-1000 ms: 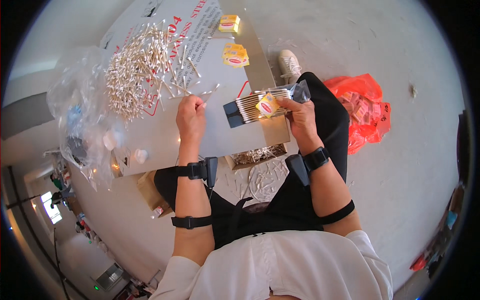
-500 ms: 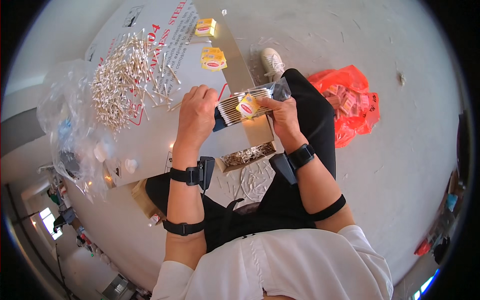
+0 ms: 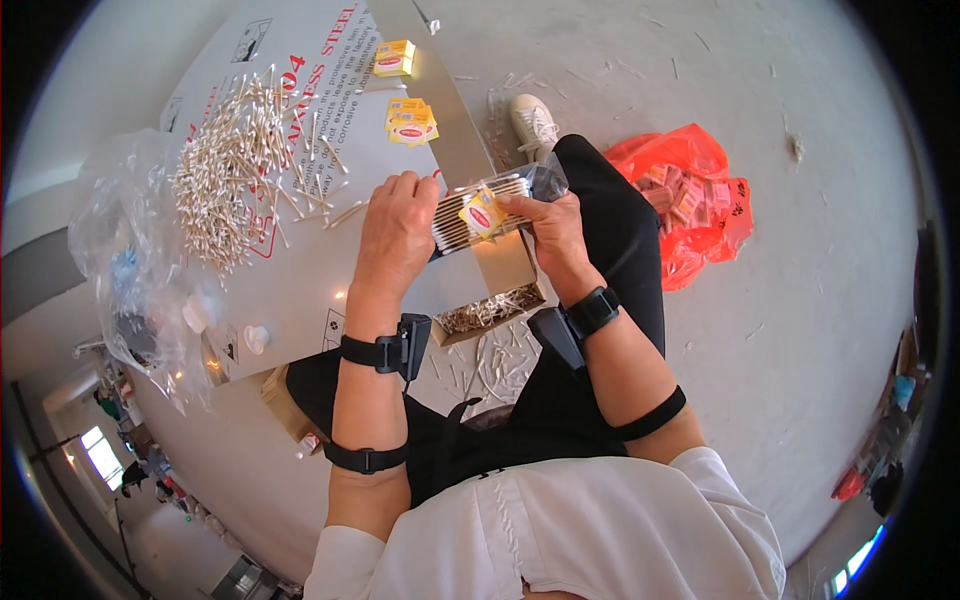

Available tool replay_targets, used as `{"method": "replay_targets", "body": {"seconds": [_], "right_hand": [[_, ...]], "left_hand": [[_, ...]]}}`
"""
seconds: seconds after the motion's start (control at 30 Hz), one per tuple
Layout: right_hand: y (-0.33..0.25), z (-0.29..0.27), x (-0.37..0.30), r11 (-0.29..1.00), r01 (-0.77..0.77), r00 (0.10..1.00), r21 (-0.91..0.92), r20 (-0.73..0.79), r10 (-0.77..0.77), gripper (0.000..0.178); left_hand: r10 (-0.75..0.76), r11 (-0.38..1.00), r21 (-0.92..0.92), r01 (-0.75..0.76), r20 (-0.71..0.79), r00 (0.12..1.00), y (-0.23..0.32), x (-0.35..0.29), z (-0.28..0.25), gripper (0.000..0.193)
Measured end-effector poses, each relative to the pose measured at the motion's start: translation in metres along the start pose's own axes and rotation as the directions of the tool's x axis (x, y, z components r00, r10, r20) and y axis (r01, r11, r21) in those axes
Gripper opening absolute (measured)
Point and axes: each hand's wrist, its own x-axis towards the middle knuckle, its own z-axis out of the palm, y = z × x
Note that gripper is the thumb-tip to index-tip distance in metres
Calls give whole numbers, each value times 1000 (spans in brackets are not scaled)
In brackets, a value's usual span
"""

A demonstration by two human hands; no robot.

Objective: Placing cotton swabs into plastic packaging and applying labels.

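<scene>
A flat pack of cotton swabs [image 3: 455, 226] in clear plastic is held in the air between my hands, above the table's near right edge. Its swabs lie side by side on a dark backing, with a yellow label card [image 3: 483, 212] over the middle. My right hand [image 3: 557, 232] grips the right end, thumb on top beside the card, and loose clear film sticks out past it. Curled fingers of my left hand [image 3: 398, 225] close on the pack's left end; their tips are hidden. A big heap of loose cotton swabs [image 3: 225, 180] lies on the table to the left.
Yellow label cards [image 3: 412, 122] and a yellow stack [image 3: 394, 58] lie at the table's far side. Below the pack stands an open cardboard box [image 3: 490, 312] of swabs. A crumpled clear bag [image 3: 125, 250] is at left; a red bag [image 3: 690, 200] with pink packets sits on the floor.
The whole view has shifted slightly. My hands are a little closer together, and my left hand covers more of the pack's dark left end. Both hands keep their hold.
</scene>
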Motion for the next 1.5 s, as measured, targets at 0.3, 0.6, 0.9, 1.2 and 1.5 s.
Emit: {"method": "replay_targets", "body": {"seconds": [0.3,0.6,0.9,1.2,1.5], "right_hand": [[0,2,-1,1000,2,999,-30,-41,-3,19],[0,3,-1,999,12,999,-32,-32,-13,19],[2,-6,5,999,42,988,-7,-147,-43,10],[6,-8,15,991,109,989,-72,-92,-115,20],[8,-2,12,971,200,967,-128,-131,-217,19]], "left_hand": [[-28,995,-101,29,4,1000,10,6,9,18],[-15,983,-184,10,-26,1000,21,16,22,18],[-491,752,-624,213,-315,812,25,-31,42,30],[-612,453,-884,111,-218,760,51,-31,59,58],[-646,409,-912,37,-261,717,56,-25,66,65]]}}
